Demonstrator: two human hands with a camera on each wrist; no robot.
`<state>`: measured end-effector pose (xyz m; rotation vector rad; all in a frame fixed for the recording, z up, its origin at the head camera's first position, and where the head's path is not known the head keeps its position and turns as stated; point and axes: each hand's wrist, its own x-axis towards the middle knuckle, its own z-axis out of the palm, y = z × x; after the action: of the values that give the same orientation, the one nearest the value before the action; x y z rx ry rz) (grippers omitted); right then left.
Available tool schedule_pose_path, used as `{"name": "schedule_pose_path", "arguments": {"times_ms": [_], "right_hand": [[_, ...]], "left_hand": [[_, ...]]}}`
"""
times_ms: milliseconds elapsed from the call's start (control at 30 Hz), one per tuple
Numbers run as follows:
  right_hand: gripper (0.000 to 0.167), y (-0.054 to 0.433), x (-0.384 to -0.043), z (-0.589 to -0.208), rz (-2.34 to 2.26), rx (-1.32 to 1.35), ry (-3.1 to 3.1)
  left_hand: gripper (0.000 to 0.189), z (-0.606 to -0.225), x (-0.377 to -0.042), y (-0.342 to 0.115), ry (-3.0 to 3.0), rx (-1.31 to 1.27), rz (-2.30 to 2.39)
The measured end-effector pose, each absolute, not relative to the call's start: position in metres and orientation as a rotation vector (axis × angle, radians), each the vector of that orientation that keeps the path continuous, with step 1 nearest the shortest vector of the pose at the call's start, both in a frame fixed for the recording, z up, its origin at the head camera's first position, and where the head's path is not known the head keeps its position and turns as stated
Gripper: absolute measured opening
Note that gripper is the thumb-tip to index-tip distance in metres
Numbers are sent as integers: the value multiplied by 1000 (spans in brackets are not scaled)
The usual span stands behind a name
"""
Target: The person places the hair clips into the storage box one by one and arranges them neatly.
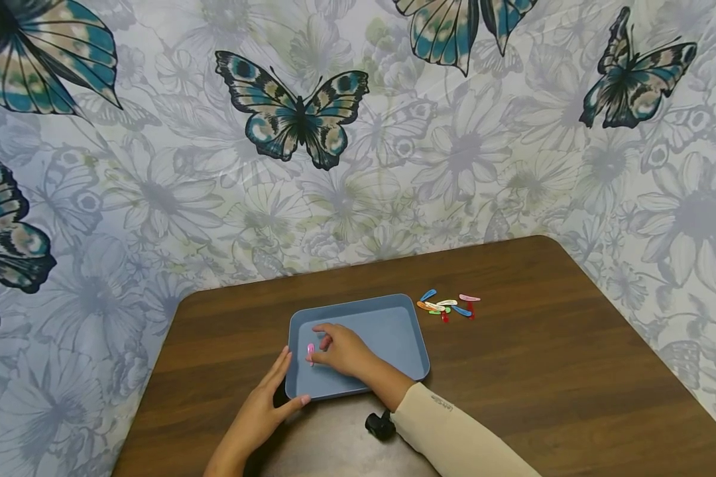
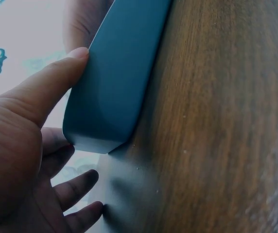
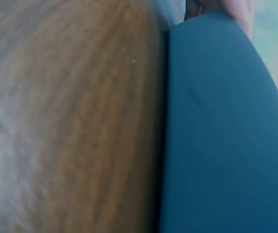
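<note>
A blue-grey tray [image 1: 370,331] sits on the wooden table. Against its near left corner rests my left hand [image 1: 261,411], thumb at the front rim and spread fingers along the left side; the left wrist view shows that thumb [image 2: 63,73] on the tray wall [image 2: 112,82]. Over the tray's left half reaches my right hand [image 1: 346,351], index finger stretched out and apart from the thumb. A pink hair clip [image 1: 311,348] lies in the tray right at this thumb tip. In the right wrist view the tray's outer wall [image 3: 217,121] hides the right hand.
Right of the tray lies a loose group of several hair clips [image 1: 447,303] in blue, orange, white, pink, red and green. A black wrist camera [image 1: 380,426] sits at the right sleeve. Butterfly-patterned cloth [image 1: 358,199] hangs behind the table [image 1: 543,344].
</note>
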<state>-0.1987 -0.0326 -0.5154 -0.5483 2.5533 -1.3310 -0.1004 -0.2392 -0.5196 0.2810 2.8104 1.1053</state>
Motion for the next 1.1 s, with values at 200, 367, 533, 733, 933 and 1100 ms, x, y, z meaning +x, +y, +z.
{"name": "schedule_pose_path", "arguments": {"times_ms": [200, 367, 533, 733, 933, 1100], "right_hand": [[56, -26, -197, -509, -1438, -529, 2497], [54, -20, -197, -501, -1483, -517, 2497], [53, -11, -197, -495, -1518, -495, 2494], [52, -1, -196, -490, -1554, -454, 2486], [53, 7, -197, -486, -1586, -410, 2487], [53, 16, -198, -482, -1631, -383, 2477]], "left_hand": [[96, -521, -101, -239, 2816, 284, 1105], [97, -521, -101, -239, 2814, 274, 1090], [98, -520, -102, -239, 2793, 247, 1087], [98, -521, -102, -239, 2817, 245, 1109], [101, -522, -101, -240, 2803, 241, 1116], [101, -521, -102, -239, 2771, 236, 1142]]}}
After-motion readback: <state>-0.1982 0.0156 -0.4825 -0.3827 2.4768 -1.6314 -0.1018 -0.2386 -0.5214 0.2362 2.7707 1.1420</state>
